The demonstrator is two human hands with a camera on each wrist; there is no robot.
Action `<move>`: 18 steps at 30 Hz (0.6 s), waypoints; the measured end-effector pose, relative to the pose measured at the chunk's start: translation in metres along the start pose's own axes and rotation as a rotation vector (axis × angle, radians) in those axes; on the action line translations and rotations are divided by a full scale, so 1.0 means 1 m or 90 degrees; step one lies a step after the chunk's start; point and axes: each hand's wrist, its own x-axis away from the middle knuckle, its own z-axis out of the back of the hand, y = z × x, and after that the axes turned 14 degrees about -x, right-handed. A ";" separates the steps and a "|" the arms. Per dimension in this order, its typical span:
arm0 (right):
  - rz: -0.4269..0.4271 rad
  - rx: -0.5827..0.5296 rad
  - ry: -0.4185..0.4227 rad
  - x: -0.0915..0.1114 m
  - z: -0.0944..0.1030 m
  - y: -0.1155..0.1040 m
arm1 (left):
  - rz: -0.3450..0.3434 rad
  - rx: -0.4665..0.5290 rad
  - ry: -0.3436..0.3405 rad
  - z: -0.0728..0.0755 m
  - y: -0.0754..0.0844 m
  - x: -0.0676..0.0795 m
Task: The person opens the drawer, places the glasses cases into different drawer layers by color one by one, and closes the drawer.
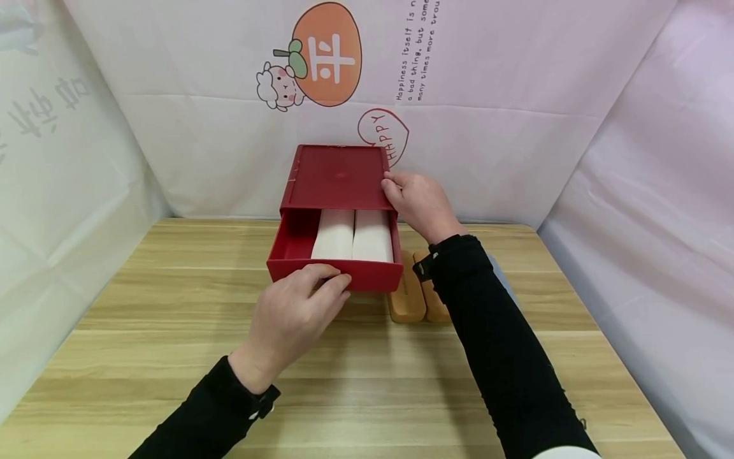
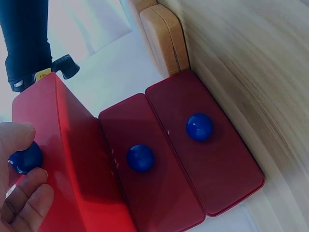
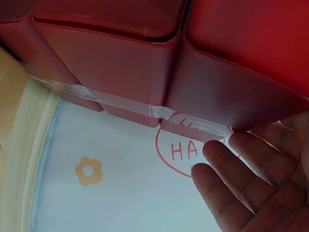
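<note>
A red drawer cabinet (image 1: 342, 178) stands at the table's back edge, its top drawer (image 1: 298, 236) pulled out towards me. Two white oblong things (image 1: 373, 236) lie side by side in the drawer's right part. My left hand (image 1: 295, 315) pinches the blue knob (image 2: 26, 158) on that drawer's front between thumb and fingers. With my right hand (image 1: 421, 201) I hold the cabinet's top right edge, thumb on the near side. The right wrist view shows its fingers (image 3: 229, 193) at the cabinet's side, several reaching past it. Two lower drawers (image 2: 154, 188) with blue knobs are closed.
Tan rounded cases (image 1: 408, 293) lie on the wooden table (image 1: 172, 331) right of the cabinet, partly behind my right sleeve. Something blue-grey (image 1: 503, 277) shows beyond that sleeve. A white printed cloth (image 1: 487, 127) hangs behind the table, with more cloth at both sides.
</note>
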 end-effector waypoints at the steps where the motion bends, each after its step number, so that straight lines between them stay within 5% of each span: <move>1: 0.000 0.000 0.000 0.000 0.000 0.000 | 0.000 0.000 -0.001 0.000 0.000 0.000; 18: 0.000 0.004 0.001 0.000 -0.001 -0.001 | -0.001 -0.005 -0.005 -0.005 -0.003 -0.005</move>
